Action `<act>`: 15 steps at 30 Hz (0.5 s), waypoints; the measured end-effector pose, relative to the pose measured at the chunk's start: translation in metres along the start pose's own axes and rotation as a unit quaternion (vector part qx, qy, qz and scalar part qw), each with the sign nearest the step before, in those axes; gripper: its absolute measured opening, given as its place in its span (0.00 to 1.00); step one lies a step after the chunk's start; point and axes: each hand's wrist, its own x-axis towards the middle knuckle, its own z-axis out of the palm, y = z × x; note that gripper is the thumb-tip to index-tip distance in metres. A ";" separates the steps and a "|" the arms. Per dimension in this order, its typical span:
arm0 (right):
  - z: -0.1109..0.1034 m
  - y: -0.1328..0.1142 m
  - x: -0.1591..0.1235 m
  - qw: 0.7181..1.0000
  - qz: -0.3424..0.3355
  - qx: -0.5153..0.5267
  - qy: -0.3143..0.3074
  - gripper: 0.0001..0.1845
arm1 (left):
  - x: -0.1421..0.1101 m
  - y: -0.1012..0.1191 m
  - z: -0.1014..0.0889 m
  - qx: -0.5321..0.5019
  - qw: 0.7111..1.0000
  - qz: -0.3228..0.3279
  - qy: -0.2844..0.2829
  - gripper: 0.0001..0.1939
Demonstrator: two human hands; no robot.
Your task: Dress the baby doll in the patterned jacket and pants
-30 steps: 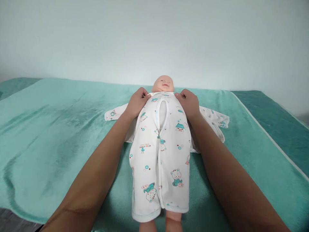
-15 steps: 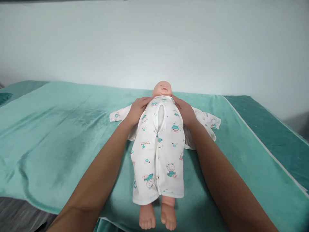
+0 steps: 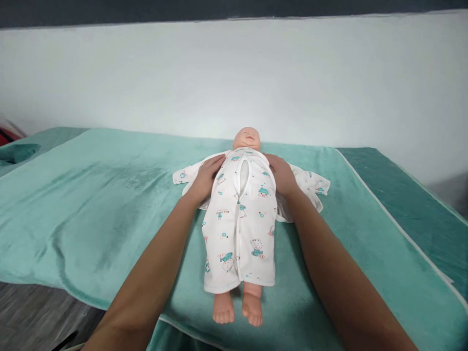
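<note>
A baby doll lies on its back, head toward the wall, bare feet toward me. White printed baby trousers cover its front from the neck almost to the ankles, with an oval slit at the crotch seam. Under the doll a matching white baby jacket is spread, sleeves out to both sides. My left hand rests along the upper trousers' left edge, fingers stretched out. On the opposite edge lies my right hand, flat, with its fingertips partly hidden.
A pale green velvety cover lies beneath the doll, with a white-edged darker green strip to the right. Behind stands a white wall. Grey wooden flooring shows at lower left, and a red object at far left.
The view has shifted, so a dark band now shows atop the wall. My hands have slid slightly down from the doll's shoulders along the trousers' edges.
</note>
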 end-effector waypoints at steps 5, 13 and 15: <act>0.000 -0.016 -0.024 0.997 0.031 -0.007 0.072 0.20 | -0.012 -0.002 -0.004 0.024 0.999 0.012 -0.037 0.30; -0.003 -0.034 -0.049 0.942 0.300 0.145 0.050 0.11 | -0.017 0.021 0.002 0.005 0.990 -0.120 0.079 0.10; -0.003 -0.036 -0.049 0.915 0.317 0.250 0.016 0.11 | -0.018 0.029 0.001 -0.040 0.982 -0.174 0.065 0.09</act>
